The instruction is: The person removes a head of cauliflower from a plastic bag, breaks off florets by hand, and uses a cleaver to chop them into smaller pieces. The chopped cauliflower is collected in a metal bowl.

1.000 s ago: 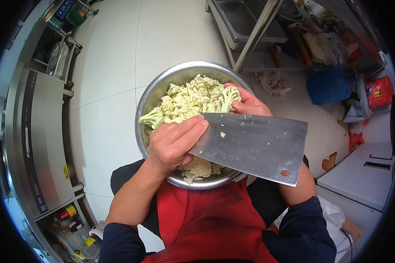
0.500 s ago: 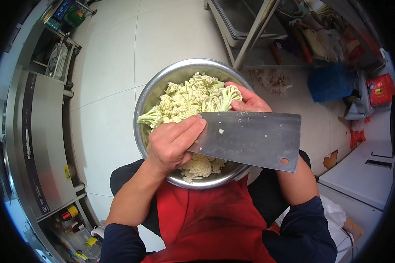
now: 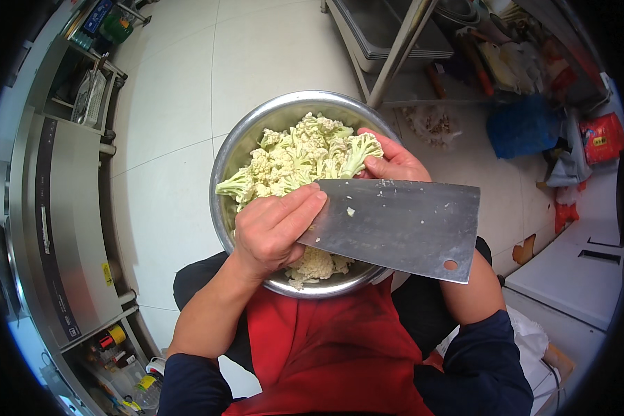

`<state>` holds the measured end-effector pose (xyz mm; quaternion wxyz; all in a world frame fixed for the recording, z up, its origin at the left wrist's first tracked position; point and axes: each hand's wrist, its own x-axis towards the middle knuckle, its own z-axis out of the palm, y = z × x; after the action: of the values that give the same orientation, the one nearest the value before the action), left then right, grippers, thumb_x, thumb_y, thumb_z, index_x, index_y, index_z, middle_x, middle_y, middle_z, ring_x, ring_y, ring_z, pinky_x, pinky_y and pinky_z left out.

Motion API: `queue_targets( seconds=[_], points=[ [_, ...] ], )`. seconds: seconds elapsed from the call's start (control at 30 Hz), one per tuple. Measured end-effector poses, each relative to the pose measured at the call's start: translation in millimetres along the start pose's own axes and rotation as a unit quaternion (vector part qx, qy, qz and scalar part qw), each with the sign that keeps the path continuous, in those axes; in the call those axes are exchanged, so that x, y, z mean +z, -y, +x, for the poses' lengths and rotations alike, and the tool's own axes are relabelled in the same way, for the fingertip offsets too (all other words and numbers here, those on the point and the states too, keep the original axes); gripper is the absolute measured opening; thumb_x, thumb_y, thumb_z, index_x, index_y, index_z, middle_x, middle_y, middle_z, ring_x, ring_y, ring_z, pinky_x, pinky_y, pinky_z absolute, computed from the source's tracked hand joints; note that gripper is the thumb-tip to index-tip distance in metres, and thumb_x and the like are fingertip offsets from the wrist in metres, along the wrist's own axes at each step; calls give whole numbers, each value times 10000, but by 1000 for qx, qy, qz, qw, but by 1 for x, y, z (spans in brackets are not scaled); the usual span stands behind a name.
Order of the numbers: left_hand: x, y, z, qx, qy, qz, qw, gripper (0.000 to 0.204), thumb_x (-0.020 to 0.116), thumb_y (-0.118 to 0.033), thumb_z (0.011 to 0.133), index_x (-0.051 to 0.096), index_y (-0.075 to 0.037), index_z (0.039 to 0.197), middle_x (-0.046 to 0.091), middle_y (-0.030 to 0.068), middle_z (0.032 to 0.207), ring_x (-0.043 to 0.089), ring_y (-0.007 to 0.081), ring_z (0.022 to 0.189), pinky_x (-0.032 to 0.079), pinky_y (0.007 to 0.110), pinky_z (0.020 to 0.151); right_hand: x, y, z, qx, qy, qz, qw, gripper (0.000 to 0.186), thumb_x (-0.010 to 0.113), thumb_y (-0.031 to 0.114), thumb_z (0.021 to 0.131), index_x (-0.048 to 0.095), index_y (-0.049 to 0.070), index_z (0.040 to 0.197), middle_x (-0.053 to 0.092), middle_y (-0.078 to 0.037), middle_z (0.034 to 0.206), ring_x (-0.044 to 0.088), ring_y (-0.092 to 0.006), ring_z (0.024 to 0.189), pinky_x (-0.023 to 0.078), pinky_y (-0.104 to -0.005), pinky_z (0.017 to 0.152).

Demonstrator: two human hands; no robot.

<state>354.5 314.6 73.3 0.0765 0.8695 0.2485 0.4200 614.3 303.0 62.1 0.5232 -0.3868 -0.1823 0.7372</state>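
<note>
A steel bowl (image 3: 223, 159) full of cut cauliflower (image 3: 284, 156) rests over my lap. My left hand (image 3: 274, 229) is closed on a wide cleaver (image 3: 402, 222), fingers lying along the blade's inner end; the handle is hidden in the hand. The blade reaches to the right across the bowl and over my right forearm, with small cauliflower bits stuck to it. Beyond the blade, my right hand (image 3: 402, 163) holds a cauliflower floret (image 3: 360, 154) at the bowl's right side. More cauliflower (image 3: 315, 265) shows below the blade, close to the near rim.
A steel cabinet (image 3: 80, 229) lines the left side. At the far right stands a metal rack (image 3: 403, 52) with stacked trays (image 3: 374, 31). A blue container (image 3: 523, 128), a bag of small pieces (image 3: 431, 126) and a white cabinet (image 3: 568, 277) lie to the right.
The cleaver's outer end has tilted slightly toward me and to the right. My right hand and the floret have hardly moved.
</note>
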Motion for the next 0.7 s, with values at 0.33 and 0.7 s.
queue_targets(
  seconds=[0.33,0.7],
  points=[
    [-2,-2,-2,-10,21,-5,1000,481,759,-15,701,780,-5,1181,807,164,1104,722,229,677,551,325,581,-5,3,2,15,25,-18,999,592,637,22,1059,452,11,1621,711,-118,1326,731,-134,1030,638,-303,895],
    [4,-4,-3,-30,27,3,999,458,747,0,709,782,-6,1166,810,154,1103,724,229,679,552,326,585,-2,-10,-8,6,64,-18,998,588,689,152,1070,473,-10,1593,692,-133,1407,723,-181,1191,616,-318,1001]
  ],
)
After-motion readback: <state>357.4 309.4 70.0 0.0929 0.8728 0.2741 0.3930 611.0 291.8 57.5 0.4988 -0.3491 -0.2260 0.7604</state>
